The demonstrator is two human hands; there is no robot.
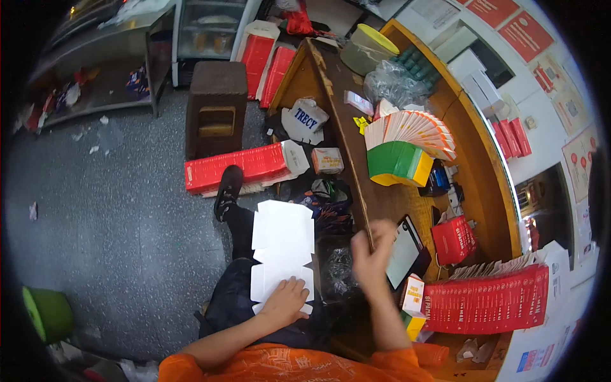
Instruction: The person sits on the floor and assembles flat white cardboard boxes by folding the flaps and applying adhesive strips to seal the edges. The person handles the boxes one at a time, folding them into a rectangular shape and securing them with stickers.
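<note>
Lying lengthwise over the lap, white face up: an unfolded cardboard blank (283, 232), notched along both long sides, near end partly covered by the left hand (287, 302). Left fingers unclenched, laid on the near panel; underside of the blank out of sight. Right hand (374, 254) well apart from the blank, at the near stretch of the edge of the wooden counter (353, 83), badly blurred; fingers seemingly bent, but impossible to tell clenched from loose, or touching the edge from hovering above. Just beyond, on the counter, a flat white-faced thing with a dark border (404, 251), kind uncertain. Between lap and counter, clear plastic (337, 270) in shadow, shape hard to make out. To the right, close past the right forearm, a long row of red cartons (487, 299), limiting sideways room there. To the left of the blank, wider room over grey speckled floor (127, 210), as far as a green bucket (48, 312) half lost in the dark rim. Ahead, a dark shoe (227, 191) against a red stack (242, 167). Orange shirt (286, 366) cut off by the lower edge.
</note>
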